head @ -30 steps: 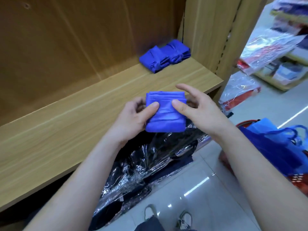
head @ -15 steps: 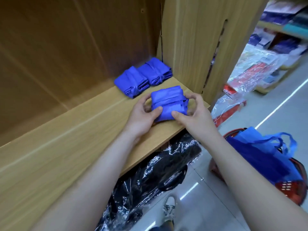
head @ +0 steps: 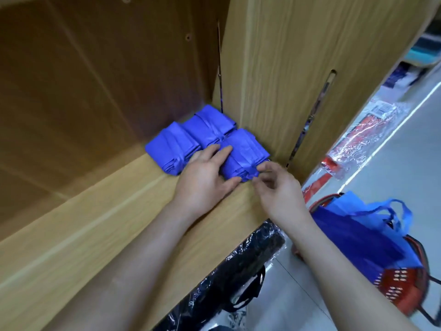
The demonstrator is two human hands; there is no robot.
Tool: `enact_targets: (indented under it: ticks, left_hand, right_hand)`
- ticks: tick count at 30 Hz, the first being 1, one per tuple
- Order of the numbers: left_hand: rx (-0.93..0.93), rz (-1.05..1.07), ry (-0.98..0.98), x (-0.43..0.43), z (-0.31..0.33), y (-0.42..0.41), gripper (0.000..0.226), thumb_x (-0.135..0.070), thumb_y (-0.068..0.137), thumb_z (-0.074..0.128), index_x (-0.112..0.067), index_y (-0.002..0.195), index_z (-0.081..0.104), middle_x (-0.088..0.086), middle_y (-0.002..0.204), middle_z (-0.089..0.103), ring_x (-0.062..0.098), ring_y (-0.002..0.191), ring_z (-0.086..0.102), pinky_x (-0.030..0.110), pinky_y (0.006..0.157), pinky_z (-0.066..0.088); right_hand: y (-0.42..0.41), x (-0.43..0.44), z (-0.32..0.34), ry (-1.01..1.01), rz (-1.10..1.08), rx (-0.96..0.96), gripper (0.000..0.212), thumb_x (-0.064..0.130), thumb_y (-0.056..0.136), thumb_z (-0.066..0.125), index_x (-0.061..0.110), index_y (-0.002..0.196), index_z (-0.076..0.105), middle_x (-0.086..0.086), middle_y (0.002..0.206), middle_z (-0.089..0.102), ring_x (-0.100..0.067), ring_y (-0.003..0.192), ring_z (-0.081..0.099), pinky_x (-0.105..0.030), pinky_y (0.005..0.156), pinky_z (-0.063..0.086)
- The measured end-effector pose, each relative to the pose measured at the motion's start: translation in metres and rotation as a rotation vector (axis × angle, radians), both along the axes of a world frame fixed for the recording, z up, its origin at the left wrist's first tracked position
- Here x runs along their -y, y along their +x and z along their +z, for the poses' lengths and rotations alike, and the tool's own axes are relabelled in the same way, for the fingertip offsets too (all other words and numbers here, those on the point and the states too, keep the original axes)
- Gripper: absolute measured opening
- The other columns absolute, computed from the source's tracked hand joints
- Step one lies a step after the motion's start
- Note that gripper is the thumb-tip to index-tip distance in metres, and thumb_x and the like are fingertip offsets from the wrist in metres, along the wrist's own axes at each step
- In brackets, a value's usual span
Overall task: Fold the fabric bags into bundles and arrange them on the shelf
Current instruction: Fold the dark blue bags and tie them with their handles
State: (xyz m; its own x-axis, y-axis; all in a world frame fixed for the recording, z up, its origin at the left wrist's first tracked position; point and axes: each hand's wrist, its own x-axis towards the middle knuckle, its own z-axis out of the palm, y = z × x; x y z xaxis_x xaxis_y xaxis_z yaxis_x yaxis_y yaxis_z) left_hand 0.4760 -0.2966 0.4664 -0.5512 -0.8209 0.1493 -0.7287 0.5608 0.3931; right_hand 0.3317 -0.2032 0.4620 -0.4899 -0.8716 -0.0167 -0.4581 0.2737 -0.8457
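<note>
Folded bundle (head: 245,149) on shelf (head: 119,211), just ahead of both hands. Left hand (head: 205,175) flat, straight fingers resting on its left side. Right hand (head: 279,189) curled at its near corner; grip unclear, blurred.

The front bundle (head: 245,149), left bundle (head: 171,144) and back bundle (head: 212,125) are the same plain royal blue. The shelf (head: 95,223) and side panel (head: 298,68) show pale honey wood grain, and the back panel (head: 95,91) a darker brown grain. The loose bag (head: 358,235) is blue. The basket (head: 393,283) is red with rows of pale holes. The wrapped bags (head: 226,283) are black under shiny clear film. The floor (head: 393,175) is pale grey.
</note>
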Motion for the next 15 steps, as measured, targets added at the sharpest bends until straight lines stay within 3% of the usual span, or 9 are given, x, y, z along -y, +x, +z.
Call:
enact_targets:
  ticks: [2, 6, 8, 11, 13, 15]
  left_hand:
    - [-0.014, 0.014, -0.033, 0.0, -0.003, -0.002, 0.073, -0.052, 0.074, 0.077, -0.02, 0.136, 0.056, 0.008, 0.139, 0.053, 0.03, 0.121, 0.051, 0.038, 0.102, 0.042]
    - [0.017, 0.042, -0.075, -0.004, -0.004, -0.01, 0.074, -0.053, 0.076, 0.074, -0.02, 0.138, 0.053, 0.008, 0.139, 0.049, 0.03, 0.12, 0.049, 0.04, 0.1, 0.044]
    - [0.02, 0.061, -0.064, -0.005, -0.005, -0.012, 0.076, -0.055, 0.076, 0.072, -0.022, 0.141, 0.049, 0.007, 0.14, 0.047, 0.029, 0.123, 0.047, 0.041, 0.103, 0.042]
    - [-0.03, 0.087, -0.054, -0.013, -0.001, -0.011, 0.074, -0.058, 0.077, 0.069, -0.022, 0.139, 0.051, 0.006, 0.137, 0.05, 0.029, 0.123, 0.048, 0.041, 0.105, 0.042]
    - [-0.127, 0.099, -0.114, -0.026, 0.006, -0.012, 0.062, -0.053, 0.079, 0.065, -0.02, 0.131, 0.06, 0.006, 0.127, 0.057, 0.027, 0.111, 0.056, 0.042, 0.095, 0.049]
    - [-0.269, 0.059, -0.205, -0.047, 0.015, -0.017, 0.039, -0.04, 0.085, 0.065, -0.015, 0.114, 0.07, 0.001, 0.107, 0.065, 0.02, 0.088, 0.062, 0.038, 0.078, 0.054]
  right_hand:
    - [-0.001, -0.001, 0.001, 0.001, 0.028, -0.031, 0.026, 0.012, 0.09, 0.062, 0.011, 0.116, 0.06, 0.005, 0.089, 0.063, -0.014, 0.084, 0.058, -0.02, 0.079, 0.04]
    - [-0.017, -0.005, 0.005, 0.053, 0.112, -0.038, 0.038, 0.015, 0.091, 0.061, 0.015, 0.129, 0.059, -0.005, 0.112, 0.06, -0.02, 0.1, 0.059, -0.033, 0.095, 0.044]
    - [-0.028, -0.015, 0.009, 0.049, 0.168, 0.003, 0.035, 0.016, 0.091, 0.06, 0.02, 0.126, 0.062, 0.001, 0.106, 0.063, -0.016, 0.095, 0.061, -0.032, 0.09, 0.047]
    - [-0.051, -0.042, 0.017, 0.0, 0.187, 0.085, 0.024, 0.016, 0.092, 0.061, 0.027, 0.111, 0.069, 0.015, 0.088, 0.069, -0.004, 0.083, 0.063, -0.02, 0.077, 0.047]
    - [-0.075, -0.065, 0.022, -0.002, 0.163, 0.117, 0.021, 0.015, 0.091, 0.063, 0.03, 0.102, 0.071, 0.016, 0.083, 0.071, -0.006, 0.08, 0.065, -0.022, 0.077, 0.049]
    - [-0.103, -0.088, 0.022, 0.005, 0.121, 0.138, 0.021, 0.015, 0.09, 0.062, 0.032, 0.097, 0.071, 0.013, 0.083, 0.073, -0.013, 0.081, 0.068, -0.034, 0.082, 0.054]
